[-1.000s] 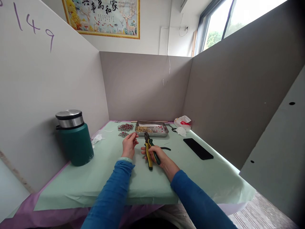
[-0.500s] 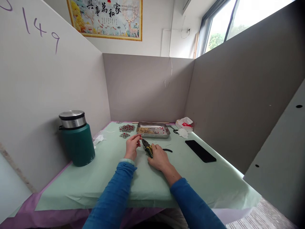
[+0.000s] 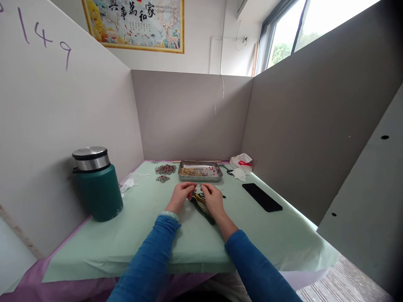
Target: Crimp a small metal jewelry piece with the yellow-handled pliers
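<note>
Ctr of frame, my L hand (image 3: 180, 198) pinches a tiny reddish piece (image 3: 195, 186), too small to ID; my R hand (image 3: 213, 200) has fingertips bunched just beside it, can't tell if they grip it too. Pliers (image 3: 204, 212) lie just below, on green cloth (image 3: 135, 239); metal tray (image 3: 201, 178) w/ gold & red bits sits above, mid-frame.

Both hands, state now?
Left hand: closed in a pinch; anything held is too small to identify.
Right hand: closed in a pinch; whether it grips the pliers, can't tell.
</note>
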`<move>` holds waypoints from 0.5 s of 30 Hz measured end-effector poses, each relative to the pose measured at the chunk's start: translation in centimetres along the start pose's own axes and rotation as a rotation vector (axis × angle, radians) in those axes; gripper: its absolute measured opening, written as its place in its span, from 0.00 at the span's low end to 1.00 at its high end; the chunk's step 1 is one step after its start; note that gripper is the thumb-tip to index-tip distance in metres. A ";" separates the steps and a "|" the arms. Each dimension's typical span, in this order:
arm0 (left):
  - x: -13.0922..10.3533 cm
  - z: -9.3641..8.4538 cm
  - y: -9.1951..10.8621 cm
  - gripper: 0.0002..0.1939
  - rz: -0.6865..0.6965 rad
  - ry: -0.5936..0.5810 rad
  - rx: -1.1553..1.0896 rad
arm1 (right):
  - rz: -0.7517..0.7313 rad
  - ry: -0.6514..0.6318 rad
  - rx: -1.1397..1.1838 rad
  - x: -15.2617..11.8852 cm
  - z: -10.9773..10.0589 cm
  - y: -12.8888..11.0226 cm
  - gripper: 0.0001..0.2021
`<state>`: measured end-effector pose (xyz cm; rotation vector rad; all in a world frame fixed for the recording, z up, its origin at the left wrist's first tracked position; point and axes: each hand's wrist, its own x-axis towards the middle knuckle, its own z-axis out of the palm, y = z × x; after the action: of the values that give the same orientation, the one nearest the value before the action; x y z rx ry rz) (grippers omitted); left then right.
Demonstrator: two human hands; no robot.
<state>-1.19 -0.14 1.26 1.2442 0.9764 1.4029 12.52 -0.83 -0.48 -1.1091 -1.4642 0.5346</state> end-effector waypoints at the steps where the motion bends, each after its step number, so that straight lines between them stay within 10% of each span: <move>1: -0.1 0.1 0.0 0.13 -0.002 -0.030 0.018 | 0.007 0.011 0.024 0.1 0.0 0.1 0.13; 10: -0.6 0.6 -0.2 0.15 -0.014 -0.251 0.121 | -0.062 -0.034 -0.004 -0.1 -0.1 -0.1 0.11; 15: -0.2 0.3 -0.3 0.17 -0.087 -0.177 0.054 | -0.090 -0.044 -0.135 -0.3 -0.1 -0.1 0.14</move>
<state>-0.88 -0.33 1.00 1.3259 0.9398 1.1845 12.53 -1.17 -0.53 -1.1364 -1.5999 0.4038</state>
